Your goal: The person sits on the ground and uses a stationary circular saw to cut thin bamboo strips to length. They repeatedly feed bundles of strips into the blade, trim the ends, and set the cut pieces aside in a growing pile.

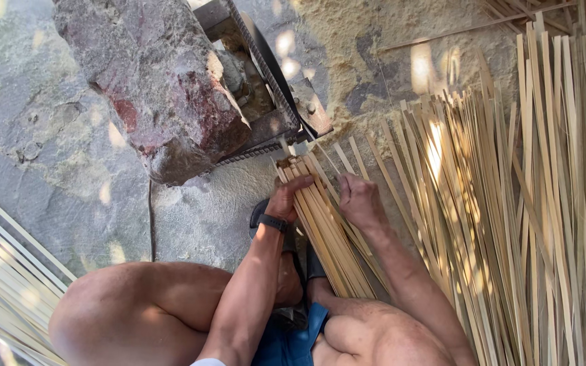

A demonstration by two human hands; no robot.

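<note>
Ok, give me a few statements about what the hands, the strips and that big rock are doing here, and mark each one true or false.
1. Both hands rest on one bundle of pale strips. True: the left hand and the right hand grip it from either side.
2. The left wrist is bare. False: it wears a dark wristband.
3. A large reddish-grey rock sits on the metal device. True.
4. The bundle's far ends point away from the metal device. False: they lie right at its lower edge.
5. The ground to the right holds no strips. False: a big loose pile of strips lies there.
</note>
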